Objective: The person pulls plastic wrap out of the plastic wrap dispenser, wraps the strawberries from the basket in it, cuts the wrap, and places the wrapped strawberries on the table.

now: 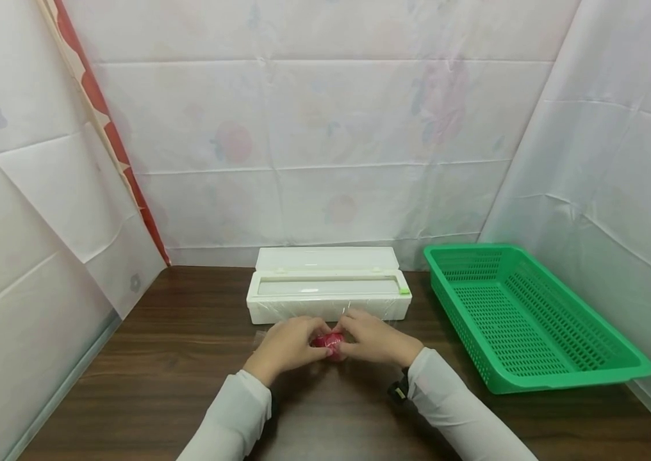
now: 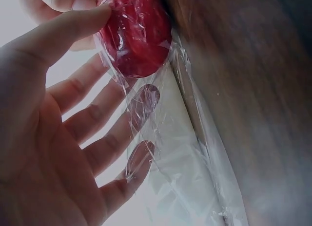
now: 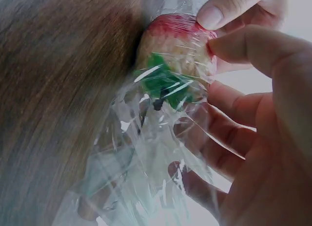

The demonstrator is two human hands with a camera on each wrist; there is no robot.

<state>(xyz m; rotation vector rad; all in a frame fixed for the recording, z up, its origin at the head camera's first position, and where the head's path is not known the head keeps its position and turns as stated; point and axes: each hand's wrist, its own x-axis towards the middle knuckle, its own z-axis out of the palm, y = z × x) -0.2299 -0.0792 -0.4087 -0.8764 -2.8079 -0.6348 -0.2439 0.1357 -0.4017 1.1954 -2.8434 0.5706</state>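
Note:
Both hands meet over a small red fruit (image 1: 330, 343) in front of a white cling film box (image 1: 325, 308). Clear cling film (image 2: 195, 153) covers the fruit and trails off it in creases. The left hand (image 1: 293, 342) pinches the fruit from the left, its thumb on the red side and other fingers behind the film. From the right, the right hand (image 1: 374, 338) holds it with thumb and fingers. In the right wrist view the fruit (image 3: 170, 46) shows a pale, mottled end with a green leaf (image 3: 165, 82) and dark stem under the film.
The box's lid (image 1: 325, 258) stands raised, and a green slider (image 1: 403, 291) sits at its right end. A green perforated basket (image 1: 458, 320) is at the right on the dark wooden table (image 1: 147, 358). White patterned sheets (image 1: 325, 141) hang at the back and sides.

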